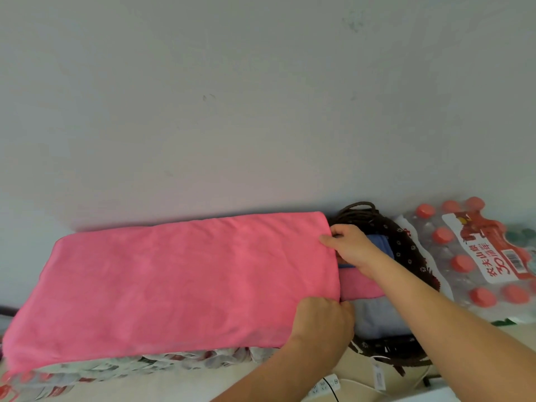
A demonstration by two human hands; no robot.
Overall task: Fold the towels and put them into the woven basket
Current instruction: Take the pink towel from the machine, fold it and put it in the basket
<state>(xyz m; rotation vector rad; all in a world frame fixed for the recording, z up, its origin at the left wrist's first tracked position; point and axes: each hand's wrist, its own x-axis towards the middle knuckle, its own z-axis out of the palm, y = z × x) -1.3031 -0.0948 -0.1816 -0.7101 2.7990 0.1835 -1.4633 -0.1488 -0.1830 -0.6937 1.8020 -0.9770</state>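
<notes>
Pink towel [174, 280], pinched at its right edge by fingers of the left hand [322, 323] and right hand [348, 245], could slump unfolded if either pinch slips before the woven basket [403, 245].

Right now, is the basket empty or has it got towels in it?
Not empty. The woven basket holds a blue towel, a folded pink towel and a pale towel.

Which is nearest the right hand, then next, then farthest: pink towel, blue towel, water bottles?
1. The pink towel, held by the right hand at its edge.
2. The blue towel, just behind it in the basket.
3. The water bottles, far right.
</notes>
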